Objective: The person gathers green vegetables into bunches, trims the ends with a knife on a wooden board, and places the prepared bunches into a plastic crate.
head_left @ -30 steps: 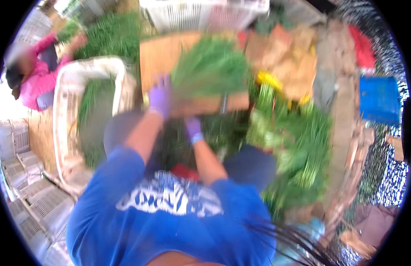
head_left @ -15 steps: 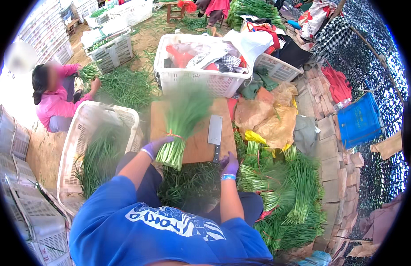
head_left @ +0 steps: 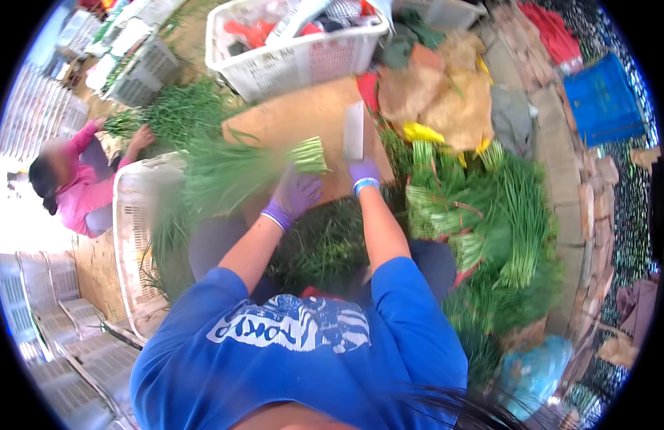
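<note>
A bunch of long green chives (head_left: 228,175) lies sideways across the near left of a wooden chopping board (head_left: 289,115), its pale stem ends pointing right. Wrapped in a purple glove, my left hand (head_left: 292,197) is closed around the bunch near those ends. My right hand (head_left: 364,172), gloved too, grips the handle of a cleaver (head_left: 353,132), whose broad blade points away from me just right of the stems. The handle is hidden by my fingers. Loose green leaves (head_left: 321,236) lie below the board, between my knees.
Tied chive bunches (head_left: 482,208) are piled at my right. A white crate (head_left: 135,236) with greens stands at my left; another crate (head_left: 296,64) of cloths and bags sits beyond the board. At the far left, a person in pink (head_left: 88,179) handles greens. Brown sacking (head_left: 454,86) lies right.
The bunch has gone from raised and upright to lying sideways on the board, stems to the right. My right hand has moved from beside the cleaver's handle onto it. The view has shifted.
</note>
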Available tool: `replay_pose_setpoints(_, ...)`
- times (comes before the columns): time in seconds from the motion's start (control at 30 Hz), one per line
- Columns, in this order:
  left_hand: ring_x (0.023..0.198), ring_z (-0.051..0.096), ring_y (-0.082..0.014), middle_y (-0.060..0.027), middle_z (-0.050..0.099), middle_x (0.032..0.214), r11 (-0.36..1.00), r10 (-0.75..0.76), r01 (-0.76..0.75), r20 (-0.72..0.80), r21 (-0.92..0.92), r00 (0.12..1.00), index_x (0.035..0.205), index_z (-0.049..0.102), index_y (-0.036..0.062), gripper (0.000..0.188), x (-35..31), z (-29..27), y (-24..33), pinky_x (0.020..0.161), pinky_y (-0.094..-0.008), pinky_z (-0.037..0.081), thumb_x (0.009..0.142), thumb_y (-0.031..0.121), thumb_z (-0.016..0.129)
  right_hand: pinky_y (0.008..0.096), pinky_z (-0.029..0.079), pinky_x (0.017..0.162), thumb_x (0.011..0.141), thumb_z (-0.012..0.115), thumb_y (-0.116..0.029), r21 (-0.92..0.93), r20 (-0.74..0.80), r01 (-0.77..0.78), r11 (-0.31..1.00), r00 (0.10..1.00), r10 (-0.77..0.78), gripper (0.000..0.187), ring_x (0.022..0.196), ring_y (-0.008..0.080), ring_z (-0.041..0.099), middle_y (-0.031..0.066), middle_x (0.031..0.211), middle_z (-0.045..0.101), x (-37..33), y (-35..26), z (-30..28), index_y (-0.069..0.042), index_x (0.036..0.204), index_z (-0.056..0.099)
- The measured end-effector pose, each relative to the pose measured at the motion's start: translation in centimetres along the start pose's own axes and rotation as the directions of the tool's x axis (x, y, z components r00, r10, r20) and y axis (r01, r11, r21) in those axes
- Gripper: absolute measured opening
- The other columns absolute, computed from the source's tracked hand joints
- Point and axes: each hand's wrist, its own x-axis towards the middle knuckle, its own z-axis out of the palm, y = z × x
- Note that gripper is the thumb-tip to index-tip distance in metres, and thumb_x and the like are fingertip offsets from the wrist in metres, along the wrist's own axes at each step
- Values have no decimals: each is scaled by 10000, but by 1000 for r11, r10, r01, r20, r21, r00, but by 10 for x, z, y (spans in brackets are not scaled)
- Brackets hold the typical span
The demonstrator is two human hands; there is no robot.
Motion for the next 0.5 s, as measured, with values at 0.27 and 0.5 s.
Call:
replay_pose_setpoints(0.27,975,557,-294,-191,519,1134,-783,351,-125,599,609,720,1288,332,100,809,-21,76,32,798,-356,460,623,340,727,244,411,378,818,554,-158,722,-102,51,690,994,32,270,406,111,491,88,695,565,-74,-23,-92,31,998,487)
replay_pose_setpoints(0.5,896,571,-313,-172,541,1052,-975,155,77,395,208,906,1271,198,93,909,62,48,53,746,-384,472,560,290,730,432,451,552,855,399,-170,-15,-253,425,905,874,-415,264,630,378,548,236,750,558,-128,-41,-35,8,1041,457)
